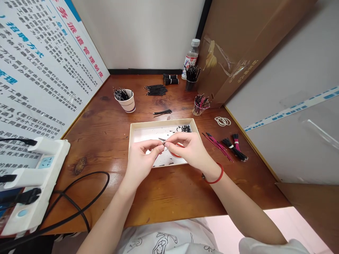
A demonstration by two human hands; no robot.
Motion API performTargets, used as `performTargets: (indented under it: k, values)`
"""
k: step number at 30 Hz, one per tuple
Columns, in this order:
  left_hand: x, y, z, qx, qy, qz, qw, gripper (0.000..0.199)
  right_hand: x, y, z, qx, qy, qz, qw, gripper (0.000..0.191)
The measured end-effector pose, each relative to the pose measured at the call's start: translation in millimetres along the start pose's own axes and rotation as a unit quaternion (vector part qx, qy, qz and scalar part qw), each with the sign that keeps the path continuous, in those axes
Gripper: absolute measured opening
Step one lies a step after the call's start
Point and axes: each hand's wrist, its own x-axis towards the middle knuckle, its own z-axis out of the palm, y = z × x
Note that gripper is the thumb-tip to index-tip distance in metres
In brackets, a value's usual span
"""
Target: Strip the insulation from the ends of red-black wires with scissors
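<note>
My left hand [144,158] and my right hand [188,150] meet above a shallow cardboard box lid with a white lining [161,121]. Both pinch a thin metal piece [161,140], perhaps a wire end or small tool; the fingers hide most of it. A red loop [176,154] shows under my right hand. Black wire clippings [185,128] lie in the lid's far corner. A red cord bracelet [218,176] circles my right wrist.
On the wooden desk [106,120] stand a paper cup of wires [124,100] and a glass of red-black wires [200,106]. Black wire bundles [156,90] lie behind. Red-black bundles [225,148] lie right. A power strip [39,180] with black cables sits left.
</note>
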Motion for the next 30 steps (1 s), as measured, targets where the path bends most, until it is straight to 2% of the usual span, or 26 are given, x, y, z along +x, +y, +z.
performTargets:
  k: [10, 17, 20, 26, 28, 30]
  values:
    - [-5, 0, 3.8, 0.064, 0.054, 0.017, 0.996, 0.011, 0, -3, 5, 0.015, 0.032, -0.004, 0.999, 0.004]
    - [-8, -2, 6.3, 0.065, 0.078, 0.033, 0.994, 0.01, -2, -5, 15, 0.081, 0.064, 0.04, 0.994, 0.002]
    - [-6, -3, 5.7, 0.032, 0.064, 0.025, 0.997, 0.01, -1, -6, 17, 0.124, 0.06, 0.058, 0.989, 0.003]
    - [0, -5, 2.3, -0.123, -0.036, -0.033, 0.991, 0.013, 1, -9, 12, 0.164, 0.028, 0.108, 0.98, 0.01]
    - [1, -6, 2.1, -0.15, -0.031, -0.036, 0.988, 0.012, 0, -7, 9, 0.15, 0.022, 0.091, 0.984, 0.015]
    - [0, -9, 3.1, -0.159, 0.022, -0.027, 0.987, 0.01, -1, -4, 9, 0.111, 0.035, 0.063, 0.991, 0.018]
